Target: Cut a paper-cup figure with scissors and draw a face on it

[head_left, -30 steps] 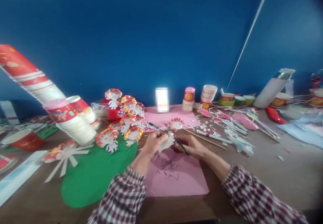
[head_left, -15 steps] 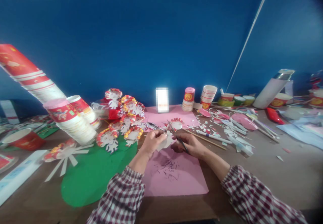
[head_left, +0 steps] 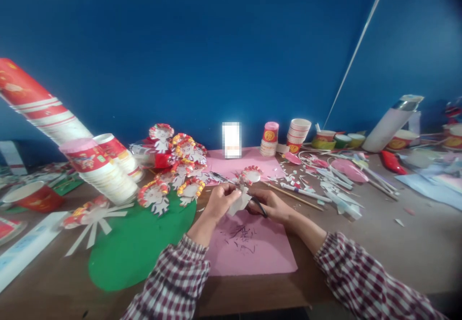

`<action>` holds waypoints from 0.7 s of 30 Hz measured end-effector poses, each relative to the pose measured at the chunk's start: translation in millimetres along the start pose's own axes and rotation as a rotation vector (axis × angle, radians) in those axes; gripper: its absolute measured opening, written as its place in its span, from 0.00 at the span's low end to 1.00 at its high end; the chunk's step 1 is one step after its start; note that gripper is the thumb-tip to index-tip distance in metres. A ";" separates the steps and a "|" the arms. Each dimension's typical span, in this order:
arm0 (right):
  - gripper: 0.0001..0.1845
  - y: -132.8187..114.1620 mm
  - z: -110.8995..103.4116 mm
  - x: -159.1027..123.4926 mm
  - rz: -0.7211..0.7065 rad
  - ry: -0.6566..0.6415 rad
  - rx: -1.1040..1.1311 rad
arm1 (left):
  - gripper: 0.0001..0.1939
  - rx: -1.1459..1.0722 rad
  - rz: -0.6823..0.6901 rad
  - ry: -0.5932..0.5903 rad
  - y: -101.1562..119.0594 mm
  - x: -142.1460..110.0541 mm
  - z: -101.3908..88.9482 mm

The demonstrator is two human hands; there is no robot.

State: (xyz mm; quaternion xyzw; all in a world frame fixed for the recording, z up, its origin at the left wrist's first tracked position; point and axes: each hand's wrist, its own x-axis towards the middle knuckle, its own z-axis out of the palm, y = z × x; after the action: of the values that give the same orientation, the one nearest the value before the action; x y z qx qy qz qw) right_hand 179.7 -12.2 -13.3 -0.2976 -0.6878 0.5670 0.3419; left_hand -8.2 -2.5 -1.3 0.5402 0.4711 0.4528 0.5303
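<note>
- Paper piece: now turned, narrower and more angular to the eye than half a second ago; held up between both hands, above the near pink sheet.
- Pinched between thumb and fingers of the left hand.
- Curled around dark-handled scissors, the right hand; blade clearly raised half a second ago, now hard to make out beside the paper.
- Thin, pale and flat, with a creased look and a pointed lower edge.
- Smooth brown tabletop beneath, strewn with white scraps, too many to count.
- Two pink sheets in view, the near one marked with black strokes, the far one against the blue wall.
- One rounded green sheet, plain and matt.
- Two cup stacks beyond the right hand: one pink-topped, one white-rimmed.
- Several curly-rimmed paper figures, overlapping, so uncountable.
</note>
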 end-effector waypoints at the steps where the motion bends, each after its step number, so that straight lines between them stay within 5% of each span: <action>1: 0.24 -1.1 0.1 -0.1 -0.001 -0.009 0.007 | 0.09 0.001 0.002 -0.001 0.8 -0.2 0.6; 21: 0.23 -1.0 -0.6 0.0 0.001 -0.015 -0.008 | 0.10 -0.025 -0.024 0.004 -1.7 0.0 1.6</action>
State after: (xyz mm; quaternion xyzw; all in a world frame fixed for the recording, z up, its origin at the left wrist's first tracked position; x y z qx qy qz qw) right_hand 180.1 -12.0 -12.3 -0.2951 -0.6924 0.5667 0.3351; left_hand -6.7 -2.8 -3.0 0.5269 0.4730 0.4536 0.5413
